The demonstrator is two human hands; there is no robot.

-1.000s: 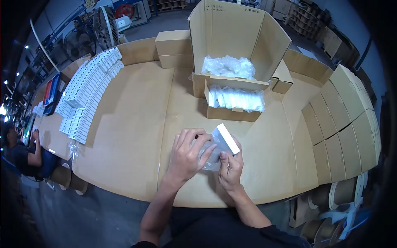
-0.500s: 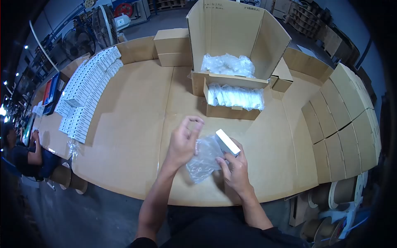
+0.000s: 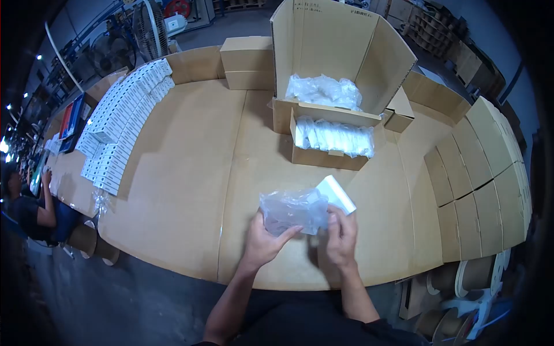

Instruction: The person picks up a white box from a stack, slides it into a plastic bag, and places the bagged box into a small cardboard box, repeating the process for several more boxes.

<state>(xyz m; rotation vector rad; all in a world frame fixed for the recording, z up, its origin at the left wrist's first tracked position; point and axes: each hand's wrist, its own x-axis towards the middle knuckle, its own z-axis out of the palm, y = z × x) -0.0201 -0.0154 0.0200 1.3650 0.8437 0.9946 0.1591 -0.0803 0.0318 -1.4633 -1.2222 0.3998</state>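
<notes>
My left hand [image 3: 266, 241] grips the left end of a clear plastic bag [image 3: 291, 210], its thumb along the near edge. The bag is spread out between my two hands. My right hand [image 3: 341, 236] is closed on a small white box [image 3: 336, 194], which tilts up beyond the fingers. The bag's right end reaches the right fingertips and overlaps the box's lower left side. Beyond my hands stands an open carton [image 3: 326, 157] with a row of plastic-wrapped packs [image 3: 334, 137] in it.
Behind the open carton rises a larger box [image 3: 323, 34] with bubbly plastic wrap [image 3: 323, 91] inside. Rows of small white boxes [image 3: 124, 115] line the cardboard-covered table [image 3: 184, 173] at left. Brown cartons [image 3: 485, 190] are stacked at right. Another person [image 3: 40, 213] sits far left.
My left hand has come down from above the bag and taken hold of its left end. The bag is now stretched flatter, and the white box has shifted right. The view has moved slightly.
</notes>
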